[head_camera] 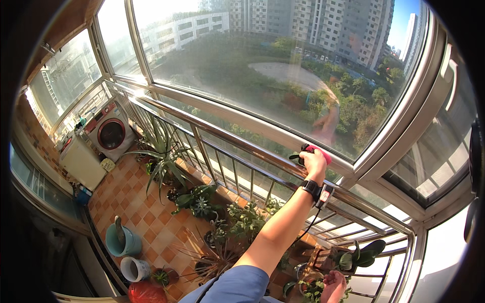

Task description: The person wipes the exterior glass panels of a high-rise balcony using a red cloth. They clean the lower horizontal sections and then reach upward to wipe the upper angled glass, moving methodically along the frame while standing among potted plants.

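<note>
My left hand (315,163) reaches out past the metal railing and is closed around a pink and black item (322,151), which I cannot name for certain. That item is at the bottom rail (261,132) of the large window frame, just below the glass (235,87). On my left wrist are a black watch (311,188) and a small device (325,196) with a cable. My right hand (335,286) is low at the right, over a leafy potted plant (314,289). Its fingers are loosely curled with nothing visible in them.
A polished metal railing (231,138) runs along the windows. Potted plants, among them an aloe (161,159), line its foot. On the tiled floor (147,214) stand a teal bucket (132,246), a white bucket (142,269) and a red bag (146,293). A washing machine (111,132) is at the far end.
</note>
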The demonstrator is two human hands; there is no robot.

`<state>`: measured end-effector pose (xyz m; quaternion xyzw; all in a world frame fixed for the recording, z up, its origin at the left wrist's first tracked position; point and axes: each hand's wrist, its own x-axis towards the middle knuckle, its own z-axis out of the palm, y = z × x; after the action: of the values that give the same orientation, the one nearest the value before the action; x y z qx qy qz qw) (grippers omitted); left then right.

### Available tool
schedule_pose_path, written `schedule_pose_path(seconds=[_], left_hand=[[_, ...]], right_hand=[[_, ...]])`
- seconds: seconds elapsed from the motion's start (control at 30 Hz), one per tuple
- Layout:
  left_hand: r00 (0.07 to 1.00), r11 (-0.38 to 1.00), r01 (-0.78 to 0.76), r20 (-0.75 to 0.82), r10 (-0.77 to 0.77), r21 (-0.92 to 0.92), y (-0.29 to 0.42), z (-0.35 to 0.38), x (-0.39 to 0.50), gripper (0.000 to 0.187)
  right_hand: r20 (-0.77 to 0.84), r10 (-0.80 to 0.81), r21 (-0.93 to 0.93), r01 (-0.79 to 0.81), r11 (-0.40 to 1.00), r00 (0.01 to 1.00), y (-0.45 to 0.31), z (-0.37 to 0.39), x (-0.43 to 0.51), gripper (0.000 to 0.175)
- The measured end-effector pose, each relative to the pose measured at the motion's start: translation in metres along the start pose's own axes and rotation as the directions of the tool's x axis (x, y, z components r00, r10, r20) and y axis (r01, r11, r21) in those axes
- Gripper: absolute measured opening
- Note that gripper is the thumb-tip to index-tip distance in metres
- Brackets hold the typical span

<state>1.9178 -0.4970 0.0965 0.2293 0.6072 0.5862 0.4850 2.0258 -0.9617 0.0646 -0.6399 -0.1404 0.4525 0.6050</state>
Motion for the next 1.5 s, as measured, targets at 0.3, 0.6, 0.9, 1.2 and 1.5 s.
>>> schedule_pose_path(seconds=[0.3,0.6,0.9,1.2,1.5], left_hand=[[0.946,0.962,0.27,0.201,-0.255,-0.051,-0.095,0.119,-0.102,0.046],[0.726,0.877,0.367,0.685,-0.061,-0.311,-0.06,0.025,-0.142,0.023],[0.237,0.971,-0.091,0.942,0.237,-0.221,-0.046,-0.097,-0.225,0.031],[0.153,0.951,-0.302,0.982,0.113,-0.063,-0.047,-0.136,-0.234,0.033],[0.312,0.963,0.23,0.926,-0.211,0.141,-0.083,-0.165,-0.23,0.021]], right_hand=[[-0.23,-0.15,0.203,0.198,0.959,0.962,0.0,-0.068,-0.01,0.015],[-0.161,-0.143,0.276,0.183,0.944,0.977,-0.001,-0.058,0.002,0.013],[0.179,-0.433,0.141,0.412,0.9,0.884,-0.081,0.034,0.05,0.044],[-0.014,-0.36,0.235,0.353,0.906,0.933,-0.033,0.028,0.059,0.03],[0.19,-0.381,0.729,0.13,0.673,0.905,-0.05,-0.016,0.037,0.047]])
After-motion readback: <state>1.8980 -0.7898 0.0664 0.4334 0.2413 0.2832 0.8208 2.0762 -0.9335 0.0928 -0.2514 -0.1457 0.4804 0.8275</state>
